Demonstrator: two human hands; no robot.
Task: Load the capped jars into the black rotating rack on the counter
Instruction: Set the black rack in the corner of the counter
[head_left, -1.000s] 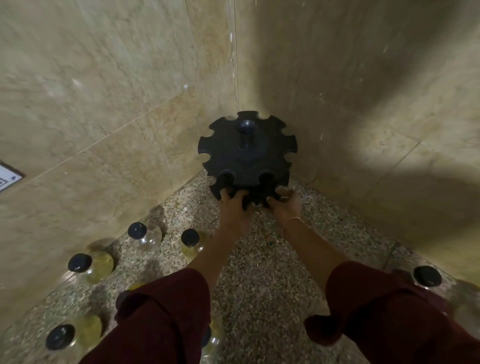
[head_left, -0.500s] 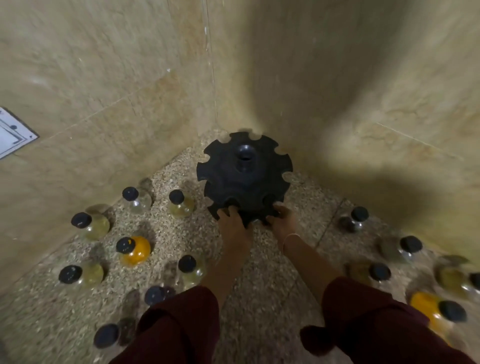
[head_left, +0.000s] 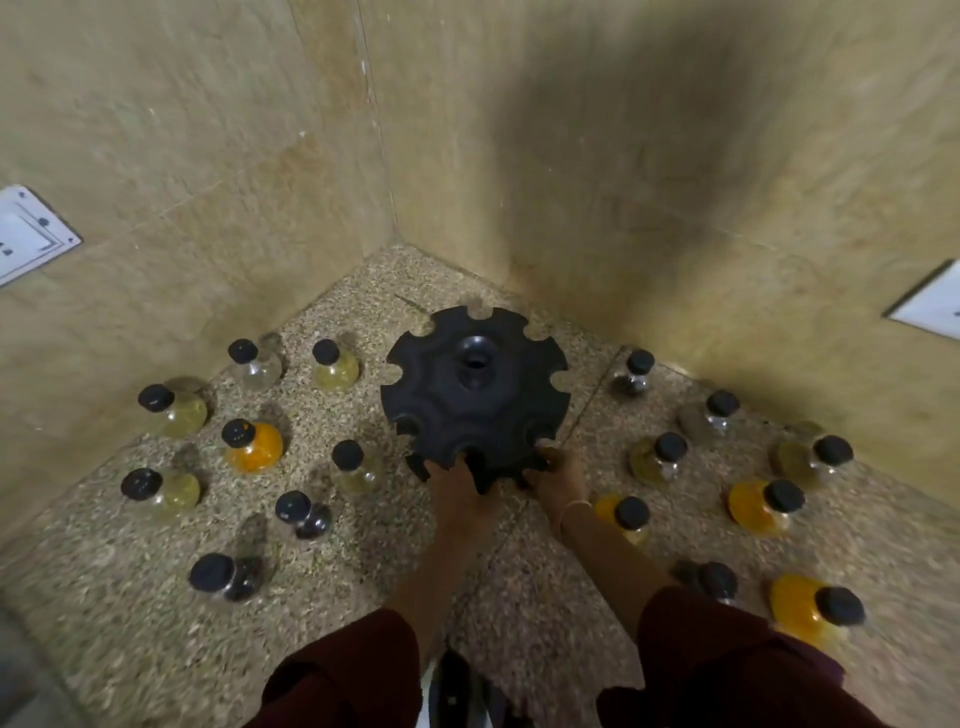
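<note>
The black rotating rack (head_left: 475, 387) stands on the speckled counter (head_left: 363, 561) in the corner, its notched slots holding no jars. My left hand (head_left: 457, 486) grips its near lower edge and my right hand (head_left: 558, 475) grips the edge beside it. Several black-capped round jars stand on both sides. On the left are an orange jar (head_left: 254, 447) and a pale jar (head_left: 356, 470). On the right are an orange jar (head_left: 761, 506) and another orange jar (head_left: 626, 514) just behind my right wrist.
Beige tiled walls meet in a corner right behind the rack. A white switch plate (head_left: 31, 231) is on the left wall and another white plate (head_left: 930, 304) on the right wall. Jars crowd the counter on either side of my arms.
The view has tilted down and pulled back, so more jars show on both sides. The rack has come nearer along the counter, away from the corner, with both hands still on it.
</note>
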